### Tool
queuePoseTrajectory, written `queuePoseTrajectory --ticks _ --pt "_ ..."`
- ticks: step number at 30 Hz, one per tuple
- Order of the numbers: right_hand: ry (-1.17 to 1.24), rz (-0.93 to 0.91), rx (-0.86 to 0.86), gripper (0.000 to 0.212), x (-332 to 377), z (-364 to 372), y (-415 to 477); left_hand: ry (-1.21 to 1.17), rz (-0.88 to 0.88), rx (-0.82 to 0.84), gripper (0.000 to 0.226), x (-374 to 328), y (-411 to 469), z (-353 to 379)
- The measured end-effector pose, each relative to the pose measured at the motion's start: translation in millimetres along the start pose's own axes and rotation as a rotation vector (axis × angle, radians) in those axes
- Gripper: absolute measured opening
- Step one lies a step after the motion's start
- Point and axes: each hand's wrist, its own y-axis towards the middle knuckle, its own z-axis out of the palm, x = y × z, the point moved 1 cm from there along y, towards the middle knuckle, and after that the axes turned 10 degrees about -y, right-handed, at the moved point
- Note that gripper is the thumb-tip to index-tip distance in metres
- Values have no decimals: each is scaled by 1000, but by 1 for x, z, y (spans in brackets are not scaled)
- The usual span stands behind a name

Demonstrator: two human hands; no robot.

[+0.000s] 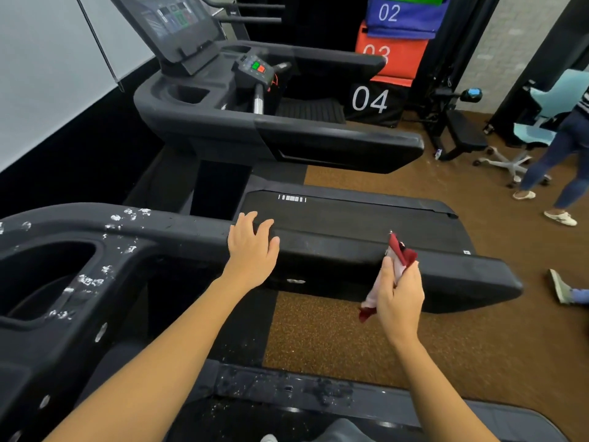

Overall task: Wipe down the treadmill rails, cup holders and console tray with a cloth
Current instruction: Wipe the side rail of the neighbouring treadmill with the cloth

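Observation:
The near treadmill's black rail (350,250) runs from left to right across the middle of the view. White specks dot its left part around a cup holder (47,275). My left hand (251,247) rests flat on the rail's top, fingers over the far edge. My right hand (400,298) pinches a red and white cloth (402,254) just in front of the rail's side; one end sticks up, the other hangs below my fingers.
A second treadmill (287,129) with console and cup holder (188,92) stands behind. Numbered plyo boxes (376,100) are stacked at the back. A person (561,161) and a teal office chair (535,129) are at the right on brown flooring. A shoe (559,287) shows at the right edge.

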Motion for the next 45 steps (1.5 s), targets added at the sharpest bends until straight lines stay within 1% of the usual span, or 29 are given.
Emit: queuePoseTrajectory --ticks 1,2,4,5,6,8,9,10,12,14,15,17,18,19,21,24,26,27,29,31,33,35,37,39,41,43,45 --pt "48 16 17 17 12 0 -1 -49 47 -37 43 -12 -7 1" --pt "75 32 41 18 23 1 -2 -107 106 -45 44 -26 -15 3" --pt "171 76 143 24 41 5 -5 -247 176 37 54 -56 -34 10" --pt "245 95 223 27 48 7 -7 -350 178 93 59 -71 -43 15" --pt "333 109 320 33 55 9 -8 -496 153 143 62 -85 -51 21" --pt "542 170 522 55 62 12 -10 -849 13 183 67 -104 -65 29" --pt "607 195 617 66 64 12 -11 -982 -66 154 68 -107 -70 32" --pt "601 208 706 74 64 13 -10 -1070 -124 98 68 -107 -74 34" --pt "462 184 871 82 63 17 -8 -1161 -176 -38 64 -98 -81 39" --pt "283 100 938 81 64 22 0 -1160 -239 -202 64 -87 -86 44" --pt "197 25 929 77 68 24 7 -1116 -303 -306 64 -82 -88 47" --pt "22 -130 858 61 80 28 25 -1007 -480 -520 62 -74 -87 54" --pt "-52 -189 823 54 86 30 34 -983 -576 -591 61 -70 -85 57" --pt "-109 -228 803 50 92 32 43 -983 -662 -639 62 -66 -80 60" --pt "-214 -268 812 52 96 42 57 -1031 -773 -673 62 -59 -68 67" --pt "-422 -316 869 63 91 63 68 -1085 -813 -643 56 -61 -60 81" --pt "-545 -321 928 61 80 76 70 -1091 -834 -595 52 -75 -62 94" --pt "-618 -358 917 57 73 82 69 -1119 -862 -557 50 -86 -64 102" --pt "-717 -480 822 52 62 88 67 -1225 -946 -461 42 -106 -63 117" --pt "-726 -562 753 52 58 90 65 -1316 -1015 -374 38 -118 -60 124" --pt "-713 -597 736 53 53 91 67 -1372 -1064 -332 35 -114 -56 124" --pt "-709 -621 731 55 50 92 69 -1382 -1077 -394 27 -101 -54 116" --pt "-712 -637 725 58 48 93 70 -1259 -1057 -504 20 -84 -51 104" --pt "-719 -658 720 60 47 92 68 -1130 -1020 -563 21 -76 -51 95" --pt "-733 -681 715 61 47 91 69 -1012 -961 -553 20 -80 -53 92" --pt "-750 -700 710 60 48 90 68 -924 -884 -515 10 -90 -56 95" --pt "-748 -710 710 60 48 91 66 -906 -819 -473 6 -101 -59 100"
